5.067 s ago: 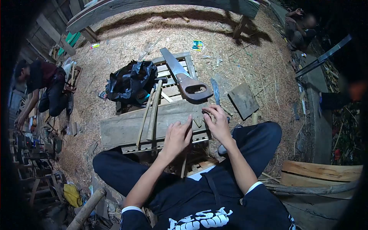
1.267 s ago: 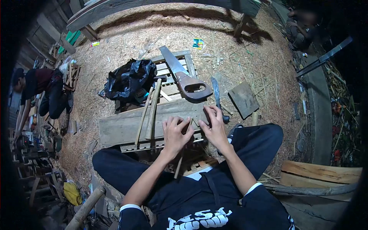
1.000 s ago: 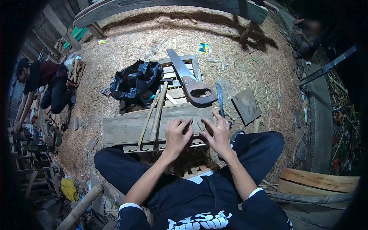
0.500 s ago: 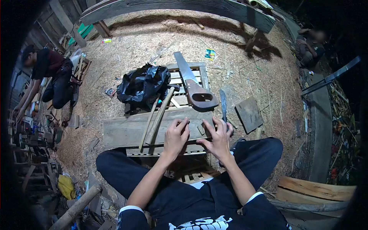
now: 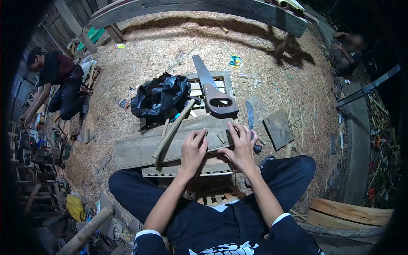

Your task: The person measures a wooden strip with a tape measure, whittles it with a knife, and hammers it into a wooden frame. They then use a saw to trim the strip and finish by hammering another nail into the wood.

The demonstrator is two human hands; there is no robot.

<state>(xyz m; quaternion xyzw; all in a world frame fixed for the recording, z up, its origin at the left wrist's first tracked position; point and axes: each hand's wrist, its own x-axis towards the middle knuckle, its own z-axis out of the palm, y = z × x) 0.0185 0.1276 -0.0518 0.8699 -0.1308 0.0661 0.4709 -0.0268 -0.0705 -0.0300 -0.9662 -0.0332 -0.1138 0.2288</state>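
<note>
A weathered wooden plank (image 5: 134,151) lies at a slant across a low slatted stand (image 5: 187,171). My left hand (image 5: 193,152) is over its near edge, fingers curled and fingertips close together; what they pinch, if anything, is hidden. At the plank's right end my right hand (image 5: 241,148) grips it, thumb along the near edge and fingers over the end. A short wood piece (image 5: 221,138) rests on the plank between my hands. Left of them, a hammer (image 5: 172,131) with a wooden handle lies across the plank, over a thin stick (image 5: 165,128).
Beyond the plank are a black plastic bag (image 5: 161,97) and a handsaw (image 5: 219,100). A knife (image 5: 250,117) and a square board (image 5: 278,129) lie to the right. One person (image 5: 63,85) kneels at left; another person (image 5: 345,53) sits at far right. A long beam (image 5: 195,7) spans the back.
The plank's right end has swung away from me with my right hand, baring more of the slatted stand. The hammer's handle end has shifted left, covering more of the stick.
</note>
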